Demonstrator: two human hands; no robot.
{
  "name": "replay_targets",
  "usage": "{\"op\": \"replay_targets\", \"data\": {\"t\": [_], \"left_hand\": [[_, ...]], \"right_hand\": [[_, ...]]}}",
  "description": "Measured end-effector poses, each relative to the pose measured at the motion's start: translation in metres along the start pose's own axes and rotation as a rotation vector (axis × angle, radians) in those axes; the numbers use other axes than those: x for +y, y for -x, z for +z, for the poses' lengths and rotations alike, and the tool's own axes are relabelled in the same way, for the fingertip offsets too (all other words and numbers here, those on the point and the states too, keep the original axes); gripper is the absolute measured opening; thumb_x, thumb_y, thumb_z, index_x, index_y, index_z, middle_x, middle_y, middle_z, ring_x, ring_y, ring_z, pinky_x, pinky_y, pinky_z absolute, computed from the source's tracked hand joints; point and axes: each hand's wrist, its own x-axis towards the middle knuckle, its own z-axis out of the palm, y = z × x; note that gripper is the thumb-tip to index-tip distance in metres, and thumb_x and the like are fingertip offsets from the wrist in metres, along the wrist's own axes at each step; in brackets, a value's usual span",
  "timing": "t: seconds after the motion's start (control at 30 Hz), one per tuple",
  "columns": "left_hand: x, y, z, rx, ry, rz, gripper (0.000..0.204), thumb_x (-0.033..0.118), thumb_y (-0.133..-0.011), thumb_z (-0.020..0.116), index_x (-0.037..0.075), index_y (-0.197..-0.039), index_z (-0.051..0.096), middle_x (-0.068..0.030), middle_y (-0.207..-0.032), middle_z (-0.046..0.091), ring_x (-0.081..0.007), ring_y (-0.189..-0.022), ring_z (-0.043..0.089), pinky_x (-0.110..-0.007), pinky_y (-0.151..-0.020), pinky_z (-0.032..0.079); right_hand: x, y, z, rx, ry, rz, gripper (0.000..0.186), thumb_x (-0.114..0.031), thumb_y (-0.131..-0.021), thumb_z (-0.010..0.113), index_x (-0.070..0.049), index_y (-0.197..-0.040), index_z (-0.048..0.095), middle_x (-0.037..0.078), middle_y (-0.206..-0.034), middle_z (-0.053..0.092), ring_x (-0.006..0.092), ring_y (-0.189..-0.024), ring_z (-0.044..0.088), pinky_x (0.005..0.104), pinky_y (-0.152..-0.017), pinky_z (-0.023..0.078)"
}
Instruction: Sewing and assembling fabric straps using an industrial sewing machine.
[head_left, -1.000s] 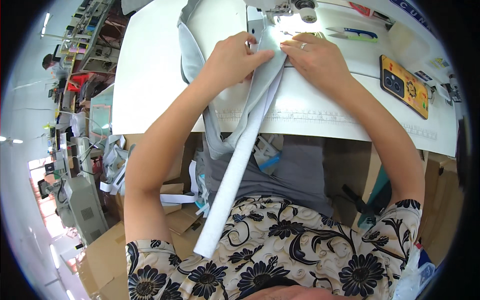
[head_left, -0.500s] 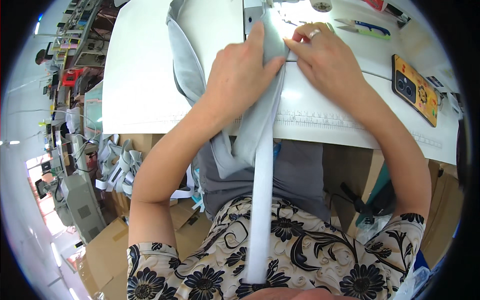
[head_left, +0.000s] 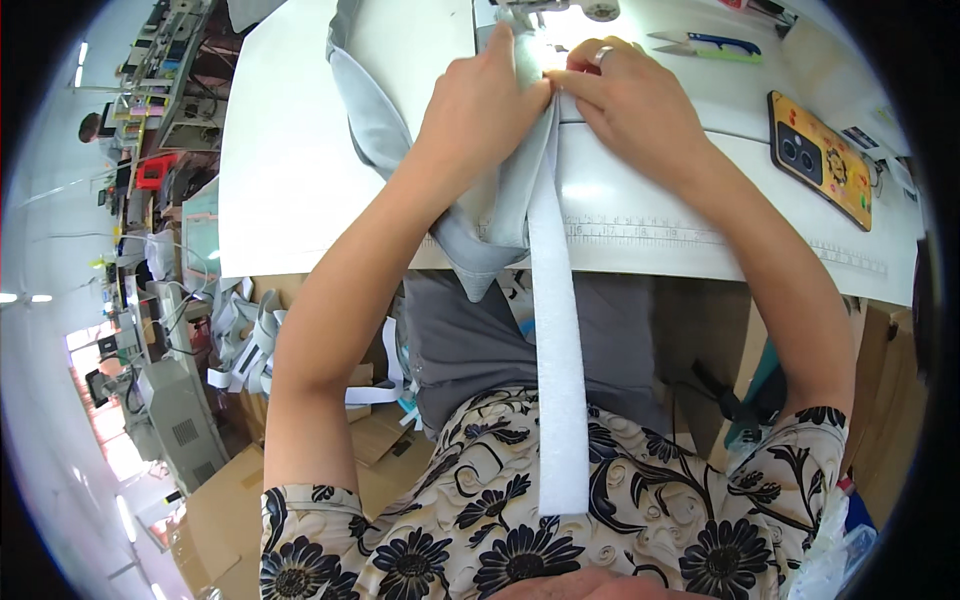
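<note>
A long grey fabric strip (head_left: 373, 120) loops over the white table and sags past its front edge. My left hand (head_left: 480, 115) grips this strip near the sewing machine (head_left: 560, 8), its index finger pointing forward and its thumb on the fabric. Right beside that thumb, the closed thumb and index finger of my right hand (head_left: 635, 110) pinch the upper end of a white tape (head_left: 560, 350) along the strip's edge. The tape looks like hook-and-loop and hangs down in front of my patterned shirt. Fingers partly hide where tape and fabric meet.
On the table's right lie a phone in a yellow case (head_left: 822, 160) and small thread snips (head_left: 705, 45). A printed ruler scale (head_left: 640, 232) runs along the front edge. Grey strips (head_left: 250, 335) hang in a heap below left, near cardboard (head_left: 225, 510).
The fabric has moved forward toward the machine, and its hanging fold has risen. The tape's lower end now hangs free, farther right. My right fingertips have come closer to my left thumb.
</note>
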Motion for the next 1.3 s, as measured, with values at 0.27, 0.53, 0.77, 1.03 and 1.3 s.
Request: {"op": "replay_targets", "data": {"t": [0.27, 0.53, 0.77, 1.03, 1.3], "left_hand": [[-0.001, -0.007, -0.005, -0.030, -0.010, 0.023, 0.072, 0.033, -0.080, 0.072, -0.012, -0.130, 0.045, -0.0284, -0.088, 0.066, -0.0381, -0.084, 0.068, -0.040, -0.076, 0.053], [-0.009, 0.050, -0.103, -0.619, 0.058, -0.012, 0.050, 0.046, -0.082, 0.071, 0.004, -0.108, 0.068, -0.0101, -0.067, 0.065, -0.0150, -0.059, 0.064, -0.028, -0.055, 0.047], [0.043, 0.106, -0.132, -0.189, -0.350, 0.530, 0.011, 0.018, -0.077, 0.067, 0.010, -0.076, 0.061, -0.0060, -0.061, 0.055, -0.0248, -0.056, 0.060, -0.033, -0.052, 0.044], [0.040, 0.153, -0.031, -0.265, -0.422, 0.362, 0.020, 0.013, -0.076, 0.066, -0.001, -0.089, 0.059, -0.0053, -0.065, 0.056, -0.0196, -0.059, 0.059, -0.029, -0.056, 0.047], [0.036, 0.144, -0.032, 0.172, -0.172, 0.257, 0.048, 0.034, -0.079, 0.073, -0.002, -0.108, 0.060, -0.0099, -0.087, 0.062, -0.0226, -0.078, 0.062, -0.032, -0.065, 0.051]], "right_hand": [[0.000, -0.005, 0.008, 0.029, -0.068, 0.013, 0.015, -0.013, -0.083, 0.062, -0.007, -0.093, 0.071, 0.007, -0.098, 0.063, 0.0245, -0.094, 0.060, 0.0384, -0.082, 0.051], [0.005, 0.003, -0.017, -0.064, -0.433, -0.137, 0.023, -0.014, -0.082, 0.066, -0.010, -0.104, 0.071, 0.006, -0.109, 0.065, 0.0249, -0.101, 0.060, 0.0361, -0.085, 0.051], [-0.026, 0.008, -0.034, 0.020, -0.672, -0.273, 0.018, -0.014, -0.084, 0.067, -0.008, -0.101, 0.068, 0.009, -0.100, 0.066, 0.0272, -0.085, 0.063, 0.0359, -0.076, 0.052], [-0.033, 0.048, -0.029, 0.028, -0.589, -0.211, 0.018, -0.009, -0.082, 0.063, -0.009, -0.100, 0.067, 0.008, -0.094, 0.068, 0.0283, -0.084, 0.064, 0.0371, -0.074, 0.052], [0.131, 0.026, -0.037, -0.338, 0.445, 0.083, 0.034, -0.007, -0.085, 0.055, -0.003, -0.118, 0.059, 0.018, -0.102, 0.066, 0.0333, -0.097, 0.063, 0.0427, -0.087, 0.050]]}}
